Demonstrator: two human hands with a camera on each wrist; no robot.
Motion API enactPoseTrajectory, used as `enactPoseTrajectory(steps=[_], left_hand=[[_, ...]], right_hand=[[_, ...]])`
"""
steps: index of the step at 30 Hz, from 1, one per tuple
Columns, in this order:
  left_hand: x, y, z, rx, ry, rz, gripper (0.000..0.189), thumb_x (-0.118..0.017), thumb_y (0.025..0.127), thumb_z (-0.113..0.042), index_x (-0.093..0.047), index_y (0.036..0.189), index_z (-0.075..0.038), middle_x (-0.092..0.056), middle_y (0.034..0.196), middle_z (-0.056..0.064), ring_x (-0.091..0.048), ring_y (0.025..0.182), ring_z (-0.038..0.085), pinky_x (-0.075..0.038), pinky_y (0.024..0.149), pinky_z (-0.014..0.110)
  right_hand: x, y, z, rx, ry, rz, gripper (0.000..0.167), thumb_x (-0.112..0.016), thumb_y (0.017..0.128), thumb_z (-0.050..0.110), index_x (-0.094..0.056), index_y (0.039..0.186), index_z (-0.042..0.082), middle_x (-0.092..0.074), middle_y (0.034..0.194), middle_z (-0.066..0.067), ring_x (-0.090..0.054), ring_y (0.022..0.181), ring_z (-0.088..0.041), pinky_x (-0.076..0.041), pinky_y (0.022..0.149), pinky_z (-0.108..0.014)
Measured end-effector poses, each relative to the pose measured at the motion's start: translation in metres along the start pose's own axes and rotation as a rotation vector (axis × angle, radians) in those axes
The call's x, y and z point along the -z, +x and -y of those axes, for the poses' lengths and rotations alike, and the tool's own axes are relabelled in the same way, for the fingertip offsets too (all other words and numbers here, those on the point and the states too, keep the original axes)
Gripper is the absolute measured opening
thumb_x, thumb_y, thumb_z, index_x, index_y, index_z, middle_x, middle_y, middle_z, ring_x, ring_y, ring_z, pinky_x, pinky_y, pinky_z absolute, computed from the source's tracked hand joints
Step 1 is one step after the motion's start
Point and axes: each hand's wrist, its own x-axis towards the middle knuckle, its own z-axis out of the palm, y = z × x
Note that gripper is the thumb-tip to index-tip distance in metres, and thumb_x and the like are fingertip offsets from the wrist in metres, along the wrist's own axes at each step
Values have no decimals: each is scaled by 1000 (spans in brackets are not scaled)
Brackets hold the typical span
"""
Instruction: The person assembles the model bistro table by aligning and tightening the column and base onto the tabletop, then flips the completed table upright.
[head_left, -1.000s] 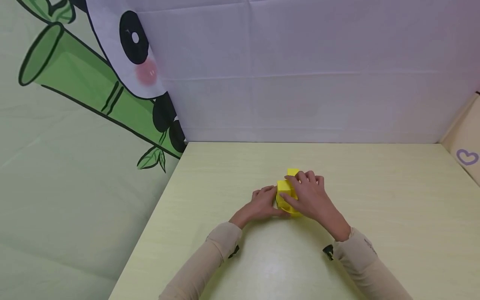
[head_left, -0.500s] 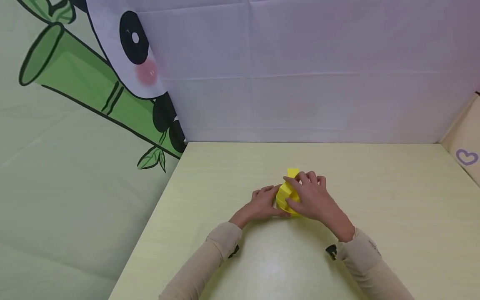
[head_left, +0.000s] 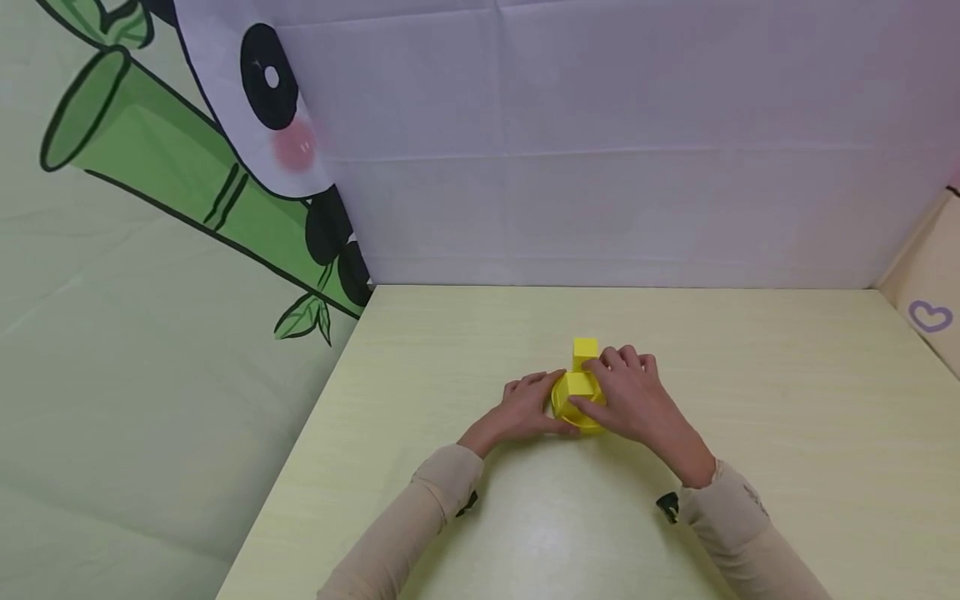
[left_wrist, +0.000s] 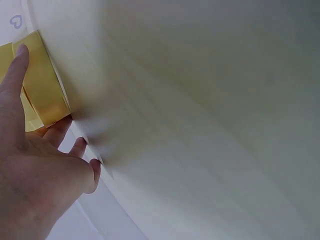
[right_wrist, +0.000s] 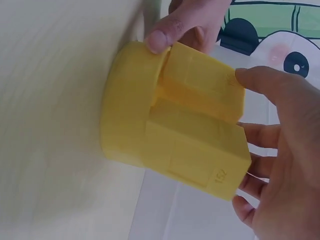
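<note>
A round yellow base (head_left: 588, 427) stands on the table, and two rectangular yellow blocks rise from it. My left hand (head_left: 525, 407) grips the base from the left, with its thumb on the near side, also seen in the left wrist view on the yellow wall (left_wrist: 47, 82). My right hand (head_left: 632, 396) pinches the nearer block (right_wrist: 202, 80) near its top, thumb on its end in the right wrist view. The farther block (right_wrist: 200, 147) bears raised marks and stands beside it. Part of the base is hidden behind the hands.
The pale table (head_left: 750, 375) runs back to a whitish cloth wall (head_left: 637, 208). On the left hangs a cloth with a cartoon panda and green bamboo (head_left: 172, 150). A panel with a purple heart (head_left: 930, 317) borders the right side.
The nearer block has turned and shifted slightly toward the right, and my right hand has moved a little right with it. My left hand keeps its place on the base.
</note>
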Motion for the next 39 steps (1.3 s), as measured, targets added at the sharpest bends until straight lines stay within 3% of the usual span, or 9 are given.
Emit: enactPoseTrajectory(steps=[5,11,17,20,23,26,31,39], left_hand=[[0,-2,0,-3,-2,-2,103,-76,85,-62,-30,164,-16,-43,161,2,-27,151,28,-16,120,51],[2,-3,-1,-7,0,-8,103,-77,85,-63,-30,164,-16,-44,160,1,-28,151,27,-17,119,51],[2,-2,-1,-18,-7,-15,103,-77,84,-63,-31,164,-16,-43,161,1,-29,151,27,-18,119,52],[1,-1,0,-31,-4,-25,102,-78,85,-62,-31,164,-17,-44,160,0,-30,150,27,-19,118,52],[1,-1,0,-33,1,-28,101,-78,85,-60,-31,164,-18,-45,160,0,-31,150,27,-20,117,51],[1,-1,0,-27,5,-25,100,-77,86,-59,-31,164,-18,-46,159,0,-30,150,27,-19,117,50],[1,-1,1,-34,12,-29,97,-77,88,-56,-31,164,-17,-46,159,1,-30,150,26,-20,117,52],[1,-1,1,-32,8,-26,95,-77,89,-54,-32,164,-17,-46,159,2,-30,150,27,-20,116,54]], right_hand=[[-3,-2,3,1,-26,-21,48,-80,89,48,-66,99,3,-57,96,-12,-50,94,-35,-40,81,-53],[-6,-4,3,45,1,-59,45,-81,89,41,-68,110,3,-59,104,-14,-51,100,-36,-40,85,-56],[-8,-5,4,62,-45,-93,46,-81,86,46,-64,95,4,-58,98,-14,-51,97,-36,-42,83,-56],[-8,-6,6,60,-37,-80,49,-81,86,48,-67,103,4,-60,103,-16,-52,100,-38,-41,85,-57],[-8,-7,6,85,7,-33,51,-78,90,40,-67,123,3,-61,114,-16,-52,108,-38,-39,90,-59],[-7,-8,6,133,23,-13,50,-78,91,31,-66,129,2,-63,118,-14,-53,110,-36,-38,93,-60],[-10,-7,8,156,-26,-79,46,-83,88,38,-67,113,3,-64,106,-12,-54,101,-34,-37,91,-61],[-13,-7,10,130,-14,-125,42,-78,89,40,-67,108,4,-62,107,-13,-53,100,-34,-38,90,-62]])
